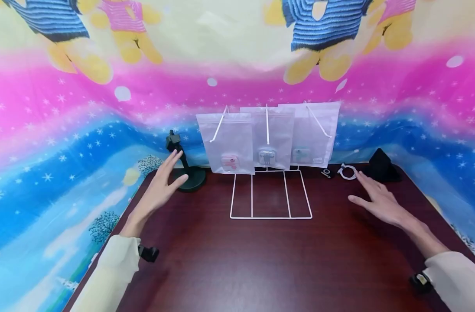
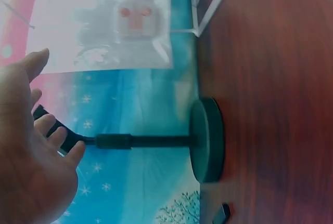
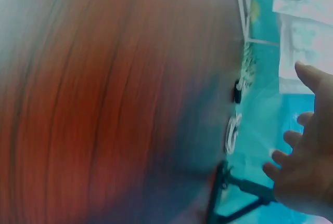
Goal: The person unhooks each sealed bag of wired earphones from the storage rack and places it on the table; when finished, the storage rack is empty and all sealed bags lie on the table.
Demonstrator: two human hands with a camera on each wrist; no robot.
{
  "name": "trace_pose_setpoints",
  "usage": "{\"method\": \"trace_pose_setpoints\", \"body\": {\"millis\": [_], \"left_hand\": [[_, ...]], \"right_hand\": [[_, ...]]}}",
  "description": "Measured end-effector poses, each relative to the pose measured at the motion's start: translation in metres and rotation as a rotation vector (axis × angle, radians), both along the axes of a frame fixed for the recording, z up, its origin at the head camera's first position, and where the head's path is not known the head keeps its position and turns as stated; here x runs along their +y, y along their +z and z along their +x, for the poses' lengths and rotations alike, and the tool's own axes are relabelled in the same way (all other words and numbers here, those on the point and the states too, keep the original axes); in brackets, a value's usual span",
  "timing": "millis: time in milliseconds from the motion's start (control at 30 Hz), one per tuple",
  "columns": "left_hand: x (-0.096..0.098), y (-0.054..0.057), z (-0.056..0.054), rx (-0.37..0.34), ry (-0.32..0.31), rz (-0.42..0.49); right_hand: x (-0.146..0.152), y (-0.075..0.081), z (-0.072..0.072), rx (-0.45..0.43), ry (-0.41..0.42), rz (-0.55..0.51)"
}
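My left hand [image 1: 159, 188] is raised at the left with fingers extended and thumb apart, holding nothing. In the head view it overlaps a black stand [image 1: 192, 181] with a round base and upright pole. My right hand [image 1: 382, 201] hovers at the right, fingers stretched out, also holding nothing. Nearest to it lie a white coiled cable [image 1: 347, 178] and a black triangular stand [image 1: 379, 164]. Between the hands, three translucent zip bags hang from a white wire rack [image 1: 270, 218]: a left bag [image 1: 214, 156] with a pink item, a middle bag [image 1: 278, 130] and a right bag [image 1: 319, 149].
A small dark object [image 1: 326, 173] with a ring lies beside the cable at the back. Another small black piece [image 2: 222, 213] shows near the round base in the left wrist view. A printed cloth [image 1: 237, 73] surrounds the dark red wooden table [image 1: 268, 260].
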State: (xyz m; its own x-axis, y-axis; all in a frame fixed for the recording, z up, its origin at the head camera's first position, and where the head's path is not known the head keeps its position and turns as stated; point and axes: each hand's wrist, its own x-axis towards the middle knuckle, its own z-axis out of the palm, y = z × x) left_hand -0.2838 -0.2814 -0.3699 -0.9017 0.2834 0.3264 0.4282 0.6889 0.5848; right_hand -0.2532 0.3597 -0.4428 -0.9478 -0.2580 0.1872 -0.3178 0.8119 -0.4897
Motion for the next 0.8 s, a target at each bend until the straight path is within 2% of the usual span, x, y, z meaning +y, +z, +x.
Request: {"method": "trace_pose_setpoints", "body": {"millis": [133, 267, 400, 633, 800], "left_hand": [[0.006, 0.010, 0.001, -0.092, 0.001, 0.133], [0.016, 0.019, -0.004, -0.118, -0.051, 0.278], [0.030, 0.026, -0.012, -0.109, -0.078, 0.386], [0.053, 0.040, -0.031, -0.128, -0.023, 0.459], [0.069, 0.052, -0.046, -0.165, 0.018, 0.479]], "right_hand": [[-0.014, -0.003, -0.003, -0.164, 0.058, -0.206], [-0.029, -0.008, -0.003, -0.298, 0.094, -0.348], [-0.045, -0.017, -0.006, -0.340, 0.133, -0.435], [-0.075, -0.032, -0.022, -0.430, 0.136, -0.585], [-0.088, -0.034, -0.028, -0.459, 0.097, -0.536]]}}
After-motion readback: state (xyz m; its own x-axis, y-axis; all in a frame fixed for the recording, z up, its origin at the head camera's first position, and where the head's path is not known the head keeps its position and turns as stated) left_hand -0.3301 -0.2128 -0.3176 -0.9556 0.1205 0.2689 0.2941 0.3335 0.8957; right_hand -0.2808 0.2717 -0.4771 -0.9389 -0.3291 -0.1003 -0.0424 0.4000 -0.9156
